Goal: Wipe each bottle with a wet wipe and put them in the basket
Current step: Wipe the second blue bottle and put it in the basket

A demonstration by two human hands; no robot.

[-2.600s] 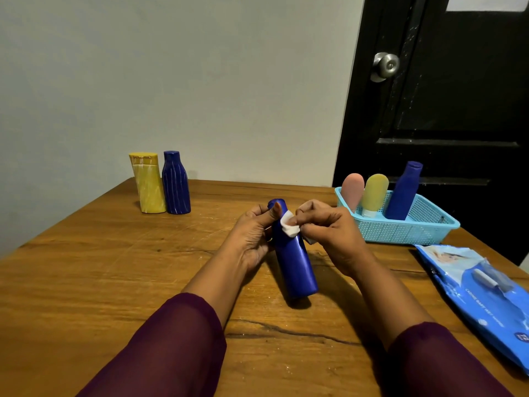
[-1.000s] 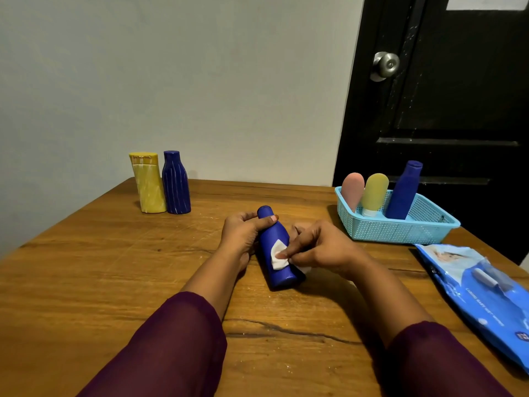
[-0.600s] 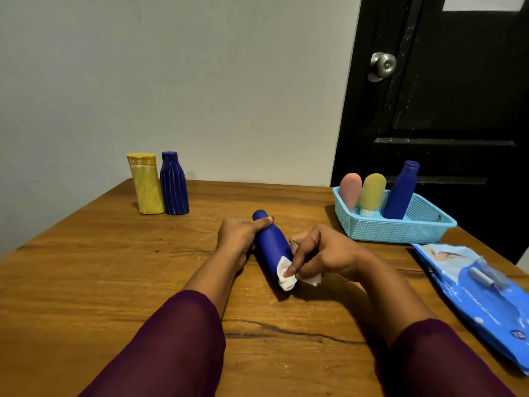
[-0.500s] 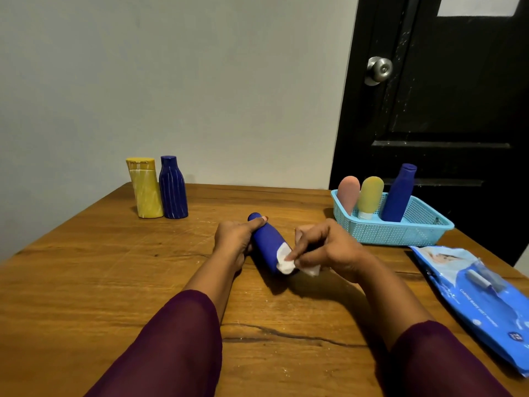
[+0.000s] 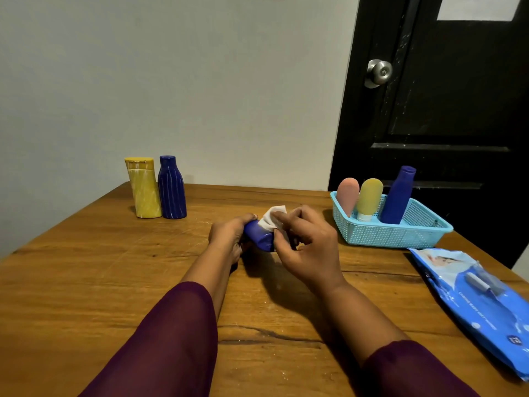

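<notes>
A blue bottle (image 5: 260,236) lies tipped over at the table's middle, its base pointing toward me. My left hand (image 5: 229,236) grips its far end. My right hand (image 5: 307,243) pinches a white wet wipe (image 5: 273,219) and holds it against the bottle's upper side. A light-blue mesh basket (image 5: 400,234) stands at the right with a pink bottle (image 5: 347,194), a yellow-green bottle (image 5: 369,197) and a tall blue bottle (image 5: 398,194) upright in it. A yellow bottle (image 5: 143,188) and a dark blue ribbed bottle (image 5: 171,188) stand together at the back left.
A blue pack of wet wipes (image 5: 475,293) lies flat at the table's right edge, near the basket. Behind the wooden table (image 5: 100,276) are a grey wall and a black door with a metal knob (image 5: 379,72).
The bottle has been tilted down from near upright to lying on the table. My right hand has moved the wipe from the bottle's base up onto its top side. The camera tilted up slightly.
</notes>
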